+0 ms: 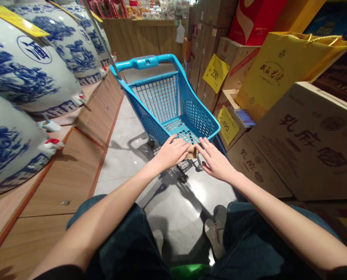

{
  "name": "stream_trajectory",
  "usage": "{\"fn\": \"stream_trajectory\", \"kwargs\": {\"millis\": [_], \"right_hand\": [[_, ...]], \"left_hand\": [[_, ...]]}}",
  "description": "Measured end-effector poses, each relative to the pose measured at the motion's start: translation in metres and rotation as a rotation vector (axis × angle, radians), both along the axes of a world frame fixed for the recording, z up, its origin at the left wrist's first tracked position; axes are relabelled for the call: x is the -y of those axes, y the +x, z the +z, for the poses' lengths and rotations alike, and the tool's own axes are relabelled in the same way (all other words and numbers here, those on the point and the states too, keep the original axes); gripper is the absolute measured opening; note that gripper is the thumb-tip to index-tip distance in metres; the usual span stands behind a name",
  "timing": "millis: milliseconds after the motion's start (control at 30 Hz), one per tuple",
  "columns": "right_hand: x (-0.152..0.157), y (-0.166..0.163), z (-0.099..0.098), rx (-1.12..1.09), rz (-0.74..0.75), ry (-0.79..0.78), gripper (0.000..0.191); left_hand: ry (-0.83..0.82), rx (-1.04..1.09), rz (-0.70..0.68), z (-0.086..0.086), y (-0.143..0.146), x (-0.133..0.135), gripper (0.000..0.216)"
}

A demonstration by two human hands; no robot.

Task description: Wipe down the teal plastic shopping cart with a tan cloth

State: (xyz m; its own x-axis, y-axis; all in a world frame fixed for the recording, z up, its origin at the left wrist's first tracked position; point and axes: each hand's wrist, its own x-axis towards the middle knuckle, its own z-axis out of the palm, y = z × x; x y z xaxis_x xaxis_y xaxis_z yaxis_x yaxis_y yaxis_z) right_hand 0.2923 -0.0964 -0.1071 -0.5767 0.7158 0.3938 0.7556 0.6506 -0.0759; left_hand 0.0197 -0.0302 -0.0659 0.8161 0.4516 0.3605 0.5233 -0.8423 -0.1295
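On my feed, both arms run bare from the wrists back to the frame's lower edge. A strip of black sleeve (49, 273) shows there at seven o'clock, and a matching strip at five o'clock. The left hand (172, 152) and right hand (217, 161) are bare too. Loose dark blue denim trousers (123, 241) cover both legs, the cloth creased. Near six o'clock I make out pale grey trainers (216, 231), the right one showing more fully than the left.
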Motion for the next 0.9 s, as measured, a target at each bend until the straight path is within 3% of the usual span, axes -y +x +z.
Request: {"fn": "stream_trajectory", "kwargs": {"millis": [133,233,333,400,533,767,900], "right_hand": [[0.0,-0.019,0.003,0.014,0.083,-0.011,0.088],[-0.01,-0.02,0.005,-0.015,-0.011,-0.028,0.079],[-0.013,-0.021,0.008,-0.028,-0.113,-0.039,0.074],[-0.009,-0.025,0.011,-0.019,-0.141,-0.033,0.075],[0.003,-0.034,0.013,0.028,-0.067,-0.027,0.081],[-0.024,-0.006,-0.001,-0.042,0.069,0.024,0.055],[-0.039,0.009,-0.003,-0.068,0.132,0.056,0.038]], "left_hand": [[-0.05,0.029,0.045,0.006,-0.007,-0.006,0.043],[-0.057,0.062,0.115,0.01,-0.019,-0.015,0.059],[-0.079,0.114,0.252,0.012,-0.033,-0.025,0.054],[-0.125,0.123,0.261,0.012,-0.037,-0.029,0.049],[-0.123,0.167,0.267,0.013,-0.034,-0.027,0.043],[-0.096,0.123,0.217,0.013,-0.036,-0.025,0.047],[-0.05,0.206,0.391,0.013,-0.058,-0.038,0.048]]}}
